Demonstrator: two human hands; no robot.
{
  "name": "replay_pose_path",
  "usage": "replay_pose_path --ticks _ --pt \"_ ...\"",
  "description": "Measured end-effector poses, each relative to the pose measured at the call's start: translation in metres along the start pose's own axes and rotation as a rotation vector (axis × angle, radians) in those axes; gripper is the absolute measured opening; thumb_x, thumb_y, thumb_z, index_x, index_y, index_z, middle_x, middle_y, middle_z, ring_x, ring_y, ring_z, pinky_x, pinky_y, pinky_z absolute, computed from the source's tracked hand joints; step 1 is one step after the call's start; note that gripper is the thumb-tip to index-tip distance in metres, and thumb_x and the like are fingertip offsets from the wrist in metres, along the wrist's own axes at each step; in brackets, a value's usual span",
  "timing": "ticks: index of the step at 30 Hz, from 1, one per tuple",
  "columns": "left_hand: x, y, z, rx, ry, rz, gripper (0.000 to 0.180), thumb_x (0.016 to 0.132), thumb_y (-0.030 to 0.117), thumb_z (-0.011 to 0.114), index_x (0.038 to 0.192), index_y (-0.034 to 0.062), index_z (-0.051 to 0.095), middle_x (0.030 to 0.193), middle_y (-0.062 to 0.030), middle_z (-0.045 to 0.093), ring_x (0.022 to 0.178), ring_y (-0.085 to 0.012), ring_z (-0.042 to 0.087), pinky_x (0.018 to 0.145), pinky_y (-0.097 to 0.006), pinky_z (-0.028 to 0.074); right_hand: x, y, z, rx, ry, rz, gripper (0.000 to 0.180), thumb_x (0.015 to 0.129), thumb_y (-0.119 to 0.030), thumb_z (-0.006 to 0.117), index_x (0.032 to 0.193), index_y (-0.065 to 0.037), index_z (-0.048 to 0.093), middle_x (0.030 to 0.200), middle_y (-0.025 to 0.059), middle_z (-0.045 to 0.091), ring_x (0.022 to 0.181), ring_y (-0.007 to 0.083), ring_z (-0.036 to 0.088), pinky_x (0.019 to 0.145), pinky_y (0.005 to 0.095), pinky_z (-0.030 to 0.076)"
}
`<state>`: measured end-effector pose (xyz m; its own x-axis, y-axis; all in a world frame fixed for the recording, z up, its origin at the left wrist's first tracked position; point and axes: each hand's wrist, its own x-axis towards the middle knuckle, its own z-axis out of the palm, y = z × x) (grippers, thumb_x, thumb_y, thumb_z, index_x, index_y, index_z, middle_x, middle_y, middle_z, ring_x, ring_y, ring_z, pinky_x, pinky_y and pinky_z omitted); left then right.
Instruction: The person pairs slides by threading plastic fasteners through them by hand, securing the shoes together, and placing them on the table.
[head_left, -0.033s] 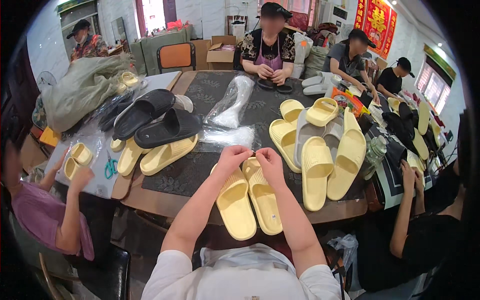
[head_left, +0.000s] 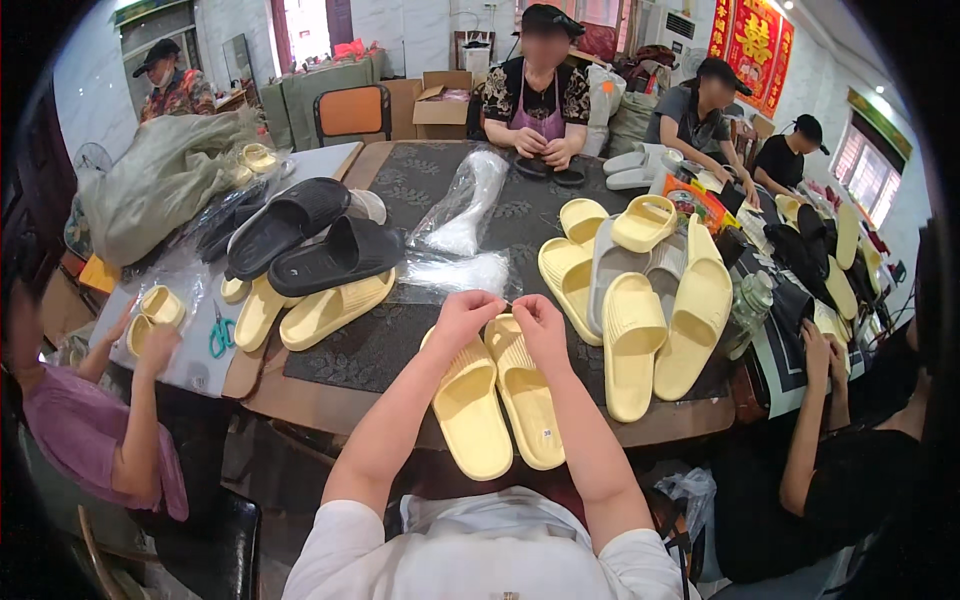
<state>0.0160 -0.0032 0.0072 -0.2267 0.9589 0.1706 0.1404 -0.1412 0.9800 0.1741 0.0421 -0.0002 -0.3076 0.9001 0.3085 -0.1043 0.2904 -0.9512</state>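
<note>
A pair of pale yellow slide sandals rests side by side at the table's near edge, the left slide and the right slide with their toes pointing away from me. Above their toe ends, my left hand and my right hand are close together, fingertips pinched. Something small and thin seems to lie between the two pinches, too small to make out. My wrists partly cover the slides' straps. Just beyond my fingers is a clear plastic bag.
Yellow and grey slides crowd the table to my right. At left, black slides lie on yellow ones, near teal-handled scissors. Another clear bag lies farther back. Co-workers sit around the table; one in purple handles small yellow slides.
The hand of the purple-clad co-worker at left has shifted slightly. My own hands and the slides show no visible movement.
</note>
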Motion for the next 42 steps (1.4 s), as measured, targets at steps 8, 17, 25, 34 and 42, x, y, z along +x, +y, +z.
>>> replay_pose_path --ticks 8,17,25,34,42 --pt "0.002 0.002 -0.001 -0.017 0.042 -0.007 0.024 0.083 0.017 0.07 0.097 -0.0021 0.07 0.085 -0.0029 0.069 0.077 -0.007 0.059 0.071 -0.024 0.048 0.001 0.004 0.0 0.019 -0.031 0.0 0.011 0.087 -0.009 0.062 0.095 -0.002 0.062 0.081 -0.0018 0.06 0.069 0.0045 0.051 0.065 0.0209 0.044" --pt "0.0 0.005 -0.003 0.108 0.188 0.061 0.03 0.079 0.019 0.073 0.104 0.0023 0.068 0.086 -0.0034 0.067 0.079 -0.0125 0.059 0.071 -0.027 0.047 0.001 0.0 0.0 0.055 -0.088 0.018 0.011 0.087 -0.01 0.063 0.095 -0.002 0.063 0.082 -0.002 0.06 0.07 0.0039 0.05 0.066 0.0205 0.043" --pt "-0.088 0.161 0.013 0.173 0.206 0.738 0.046 0.069 0.013 0.078 0.109 0.004 0.056 0.101 -0.0055 0.056 0.095 -0.0189 0.053 0.084 -0.03 0.042 0.002 0.009 -0.008 0.11 -0.088 0.043 0.012 0.087 -0.011 0.064 0.094 -0.001 0.063 0.08 -0.0017 0.06 0.071 0.0052 0.052 0.066 0.0217 0.045" --pt "-0.21 0.301 0.019 0.038 0.25 1.037 0.071 0.074 0.047 0.079 0.122 0.0111 0.04 0.105 -0.0069 0.046 0.096 -0.0207 0.047 0.082 -0.033 0.039 0.001 -0.005 0.0 0.05 -0.091 0.029 0.012 0.086 -0.01 0.064 0.095 -0.001 0.063 0.081 -0.0016 0.06 0.072 0.0053 0.052 0.067 0.0216 0.044" --pt "-0.235 0.287 -0.007 0.556 0.76 0.617 0.052 0.087 0.027 0.068 0.124 0.0054 0.04 0.118 -0.0099 0.045 0.108 -0.0241 0.045 0.095 -0.038 0.036 0.001 0.001 -0.003 0.029 -0.076 0.028 0.012 0.086 -0.01 0.064 0.094 -0.001 0.063 0.079 -0.0012 0.059 0.071 0.0055 0.052 0.067 0.0218 0.045"
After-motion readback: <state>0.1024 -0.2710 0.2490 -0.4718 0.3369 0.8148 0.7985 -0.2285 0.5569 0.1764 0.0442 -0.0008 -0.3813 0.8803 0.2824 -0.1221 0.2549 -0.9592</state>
